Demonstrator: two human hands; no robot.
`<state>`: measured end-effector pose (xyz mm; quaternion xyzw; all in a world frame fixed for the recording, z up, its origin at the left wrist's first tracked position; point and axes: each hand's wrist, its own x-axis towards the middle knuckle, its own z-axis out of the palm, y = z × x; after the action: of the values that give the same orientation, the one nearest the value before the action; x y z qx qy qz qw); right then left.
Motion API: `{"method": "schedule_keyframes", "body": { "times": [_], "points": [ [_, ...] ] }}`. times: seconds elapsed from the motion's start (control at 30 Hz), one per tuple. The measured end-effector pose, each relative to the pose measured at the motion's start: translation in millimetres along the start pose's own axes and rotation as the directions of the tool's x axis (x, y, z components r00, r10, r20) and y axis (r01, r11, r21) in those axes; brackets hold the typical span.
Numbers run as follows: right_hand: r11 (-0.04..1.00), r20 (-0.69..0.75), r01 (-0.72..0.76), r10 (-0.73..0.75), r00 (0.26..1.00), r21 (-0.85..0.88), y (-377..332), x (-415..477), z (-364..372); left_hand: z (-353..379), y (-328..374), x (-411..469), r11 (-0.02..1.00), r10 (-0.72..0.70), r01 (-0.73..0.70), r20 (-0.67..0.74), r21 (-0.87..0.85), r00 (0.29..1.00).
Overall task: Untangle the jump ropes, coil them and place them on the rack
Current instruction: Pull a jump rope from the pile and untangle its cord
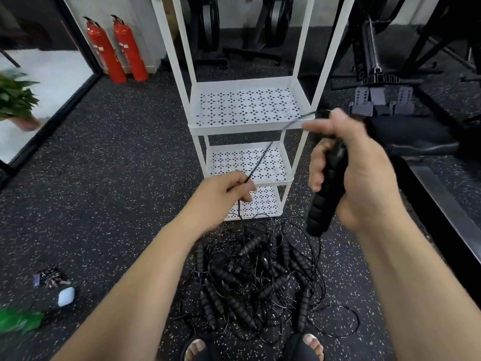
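Observation:
My right hand [364, 173] grips a black ribbed jump rope handle [326, 188], held upright at chest height. A thin black cord [270, 144] runs from the top of that handle down to my left hand [229, 194], which pinches it. Below my left hand the cord drops into a tangled pile of black jump ropes [260, 282] with several ribbed handles, lying on the speckled floor just in front of my feet. The white rack [250, 128] with three perforated shelves stands right behind the pile; nothing lies on its shelves.
Two red fire extinguishers [114, 48] stand at the back left by a mirror wall. Black gym machines and a bench [416, 136] crowd the right side. A white case [66, 297] and small items lie on the floor at left, near green leaves [18, 321].

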<state>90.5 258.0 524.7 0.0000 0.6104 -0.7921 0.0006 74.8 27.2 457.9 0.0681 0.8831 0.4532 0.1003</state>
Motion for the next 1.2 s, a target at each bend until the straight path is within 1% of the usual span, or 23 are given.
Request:
{"method": "schedule_keyframes", "body": {
  "times": [0.07,0.13,0.2,0.27,0.3,0.33,0.4,0.47,0.53,0.6,0.73,0.8,0.87,0.93,1.07,1.13,1.2],
  "points": [
    [0.981,-0.002,-0.047,0.048,0.999,-0.190,14,2,2,-4,10,-2,0.995,0.062,-0.069,-0.104,-0.069,0.993],
    [0.940,0.028,-0.093,0.109,0.994,-0.329,31,2,7,-5,20,-4,0.986,0.109,-0.129,-0.174,-0.107,0.979],
    [0.911,0.049,-0.125,0.157,0.986,-0.392,45,0,13,-2,28,-5,0.972,0.153,-0.188,-0.227,-0.143,0.962],
    [0.889,0.064,-0.163,0.209,0.976,-0.427,54,-1,19,0,34,-4,0.949,0.200,-0.262,-0.309,-0.176,0.930],
    [0.878,0.074,-0.178,0.234,0.969,-0.444,58,-1,22,0,37,-4,0.934,0.202,-0.286,-0.343,-0.215,0.917],
    [0.870,0.091,-0.184,0.251,0.964,-0.457,62,-2,24,-1,40,-3,0.919,0.186,-0.291,-0.358,-0.267,0.915],
    [0.865,0.132,-0.171,0.261,0.956,-0.473,68,-4,28,-2,44,-2,0.895,0.144,-0.271,-0.345,-0.354,0.927],
    [0.846,0.156,-0.144,0.257,0.954,-0.513,71,-6,33,-1,45,-1,0.882,0.127,-0.255,-0.321,-0.396,0.939],
    [0.828,0.149,-0.118,0.236,0.960,-0.549,69,-7,37,-1,45,-1,0.875,0.122,-0.245,-0.299,-0.417,0.946],
    [0.864,0.123,-0.108,0.192,0.974,-0.492,63,-7,38,-2,41,-1,0.889,0.118,-0.209,-0.238,-0.407,0.964],
    [0.944,0.081,-0.050,0.080,0.993,-0.327,40,-5,29,2,19,-2,0.959,0.062,-0.059,0.000,-0.278,0.998],
    [0.981,0.043,-0.029,0.038,0.998,-0.194,27,-6,23,4,12,-4,0.969,0.028,0.000,0.108,-0.246,0.994],
    [0.998,-0.022,-0.011,0.010,1.000,-0.054,16,-4,16,4,11,-8,0.987,0.020,0.007,0.170,-0.159,0.985],
    [0.999,-0.068,0.014,-0.011,0.998,0.034,8,-2,9,2,11,-9,0.996,0.011,0.007,0.193,-0.088,0.981],
    [0.988,-0.123,0.057,-0.040,0.992,0.144,1,1,-4,-4,7,-10,0.998,-0.027,0.038,0.239,-0.042,0.971],
    [0.985,-0.141,0.064,-0.041,0.989,0.163,1,2,-8,-7,6,-10,0.999,-0.035,0.043,0.231,-0.032,0.972],
    [0.986,-0.145,0.052,-0.029,0.989,0.156,4,3,-10,-9,7,-10,0.997,-0.027,0.042,0.200,-0.070,0.979]
  ]
}}
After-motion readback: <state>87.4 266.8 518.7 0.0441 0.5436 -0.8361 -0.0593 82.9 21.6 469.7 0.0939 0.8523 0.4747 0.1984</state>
